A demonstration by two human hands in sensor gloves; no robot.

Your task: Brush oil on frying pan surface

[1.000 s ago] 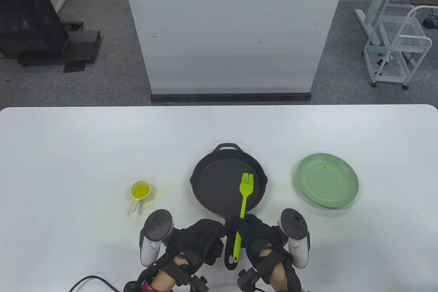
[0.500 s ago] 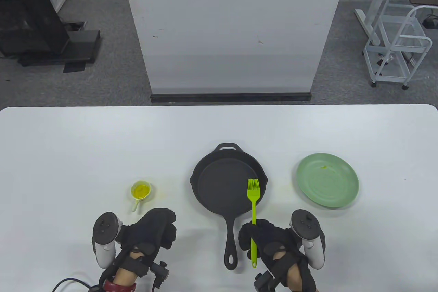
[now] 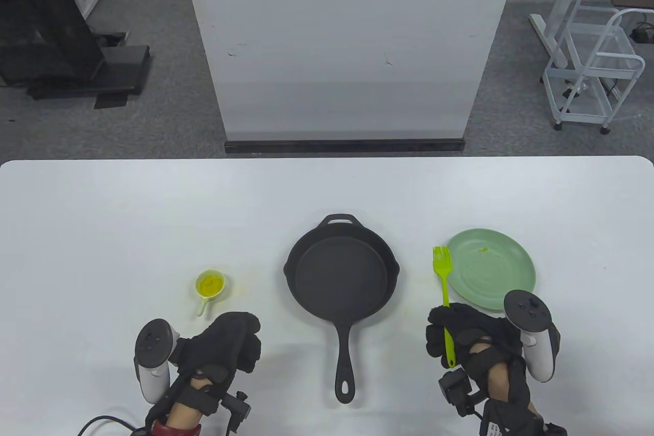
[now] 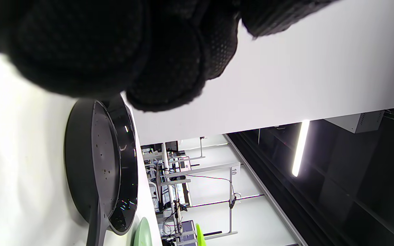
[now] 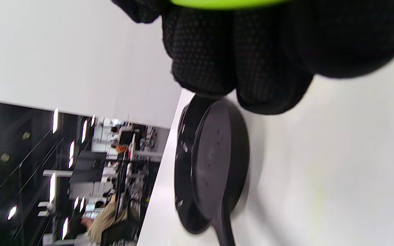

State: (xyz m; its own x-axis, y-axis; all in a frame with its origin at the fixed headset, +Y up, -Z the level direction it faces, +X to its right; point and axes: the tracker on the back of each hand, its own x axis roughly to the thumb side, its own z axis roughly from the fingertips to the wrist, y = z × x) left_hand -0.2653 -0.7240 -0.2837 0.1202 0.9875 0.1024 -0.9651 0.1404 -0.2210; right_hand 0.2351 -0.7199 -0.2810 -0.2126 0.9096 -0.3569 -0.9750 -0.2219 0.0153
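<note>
1. So the right hand is gripping the green silicone brush by its handle, bristles hanging at the left rim of the green plate.
2. Left hand is sitting curled on the table, holding nothing.
3. Cast-iron frying pan is sitting centre, oil cup to its left.
4. Looks like brushing's wrapping up; next is probably parking the brush on the plate.
5. Half a second ago the brush was over the pan; now it's clear of it.

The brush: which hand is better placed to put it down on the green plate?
The right hand. It already holds the brush, whose bristles lie at the green plate's left rim. The left hand rests far away, across the frying pan.
</note>
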